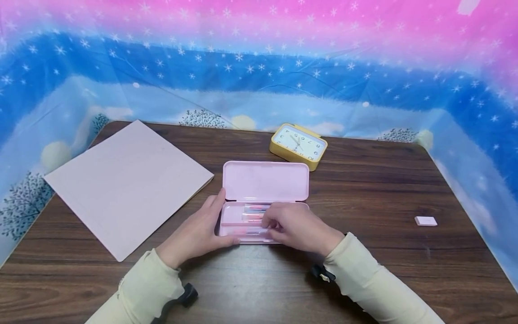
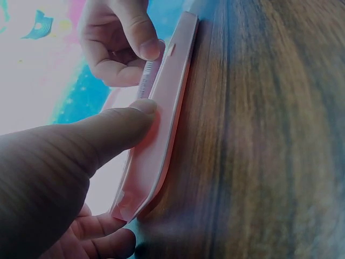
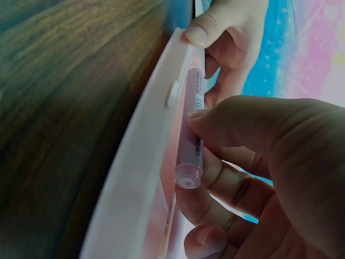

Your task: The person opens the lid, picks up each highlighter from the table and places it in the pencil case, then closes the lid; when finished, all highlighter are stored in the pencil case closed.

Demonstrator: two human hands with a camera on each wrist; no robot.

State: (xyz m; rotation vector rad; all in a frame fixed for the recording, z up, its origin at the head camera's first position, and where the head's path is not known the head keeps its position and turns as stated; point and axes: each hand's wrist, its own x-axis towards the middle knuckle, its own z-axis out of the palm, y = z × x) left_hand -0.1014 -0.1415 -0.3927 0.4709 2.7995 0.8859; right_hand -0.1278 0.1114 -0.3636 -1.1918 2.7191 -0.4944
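Observation:
A pink pencil case (image 1: 265, 181) lies with its lid up in the middle of the table. Thumb at the front wall and fingers at the left side, my left hand (image 1: 198, 229) grips the case's left end. Inside the case my right hand (image 1: 299, 227) pinches a translucent pinkish pen (image 3: 190, 129) between thumb and fingers. Dark print and a barcode show on its barrel, which lies along the front wall. Several other pens (image 1: 252, 217) rest in the rear compartment, partly covered by the right hand in the head view.
Behind the case a yellow alarm clock (image 1: 298, 145) lies tilted, face up. A large pale square board (image 1: 129, 189) is on the left side of the table. Far to the right sits a small white eraser (image 1: 426, 221). Patterned cloth (image 1: 259, 67) hangs round the table's back and sides.

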